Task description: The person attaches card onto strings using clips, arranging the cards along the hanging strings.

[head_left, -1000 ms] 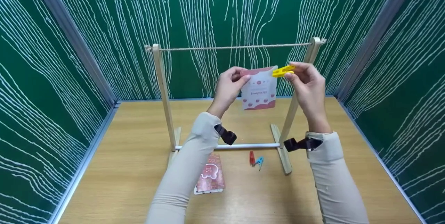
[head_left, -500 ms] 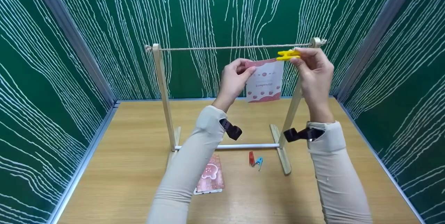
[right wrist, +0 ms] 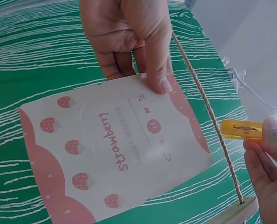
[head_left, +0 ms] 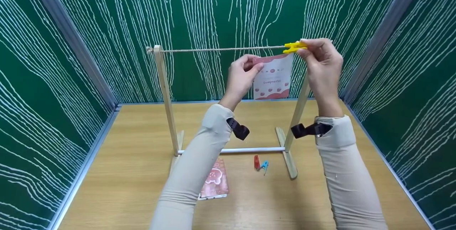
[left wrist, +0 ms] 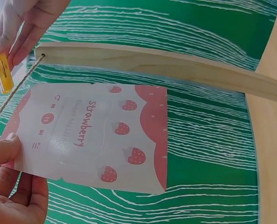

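My left hand point(head_left: 243, 76) pinches a flat, white-and-pink strawberry-print packet point(head_left: 272, 80) by its upper left corner, thumb in front. The packet hangs just under the rope point(head_left: 221, 49), its lettering upside down in the head view. A yellow clothespin point(head_left: 294, 47) is pinched between the thumb and fingers of my right hand point(head_left: 325, 64). In the right wrist view the clothespin's tip point(right wrist: 227, 129) is right at the rope, and the packet's top edge lies on the other side of the rope. From the left wrist, the packet's printed face point(left wrist: 82, 140) shows nearly whole.
The rope runs between the posts of a wooden stand point(head_left: 164, 101), with a white crossbar point(head_left: 254, 149) low down. A red clothespin point(head_left: 256, 162) and a blue one point(head_left: 264, 165) lie on the table. A pink bear-print packet point(head_left: 215, 178) lies partly behind my left sleeve.
Both hands have risen toward the rope and shifted slightly right, carrying packet and clothespin. The clothespin has gone from the packet's upper right corner up to rope height.
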Action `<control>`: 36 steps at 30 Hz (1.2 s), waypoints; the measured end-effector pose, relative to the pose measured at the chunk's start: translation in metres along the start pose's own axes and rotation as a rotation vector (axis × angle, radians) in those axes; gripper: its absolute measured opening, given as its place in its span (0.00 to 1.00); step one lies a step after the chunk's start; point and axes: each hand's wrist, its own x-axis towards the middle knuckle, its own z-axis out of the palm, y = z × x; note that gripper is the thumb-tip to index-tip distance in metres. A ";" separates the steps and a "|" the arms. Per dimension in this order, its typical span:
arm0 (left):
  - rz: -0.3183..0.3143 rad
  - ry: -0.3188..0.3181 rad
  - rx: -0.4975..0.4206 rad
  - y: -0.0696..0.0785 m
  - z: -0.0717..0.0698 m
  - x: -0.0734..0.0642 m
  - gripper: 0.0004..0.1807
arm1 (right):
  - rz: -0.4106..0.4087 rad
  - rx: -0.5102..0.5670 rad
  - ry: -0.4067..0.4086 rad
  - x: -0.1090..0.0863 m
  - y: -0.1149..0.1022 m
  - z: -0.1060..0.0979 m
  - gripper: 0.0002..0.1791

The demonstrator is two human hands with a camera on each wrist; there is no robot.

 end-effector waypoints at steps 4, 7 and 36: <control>-0.006 -0.011 0.011 0.004 0.001 0.002 0.12 | -0.010 -0.047 -0.017 0.004 -0.002 0.002 0.11; 0.000 -0.015 0.018 0.006 0.002 0.004 0.12 | -0.023 -0.078 -0.027 0.008 -0.003 0.003 0.11; -0.006 -0.036 0.068 0.009 0.010 0.007 0.11 | -0.038 -0.357 -0.207 0.020 -0.006 0.007 0.14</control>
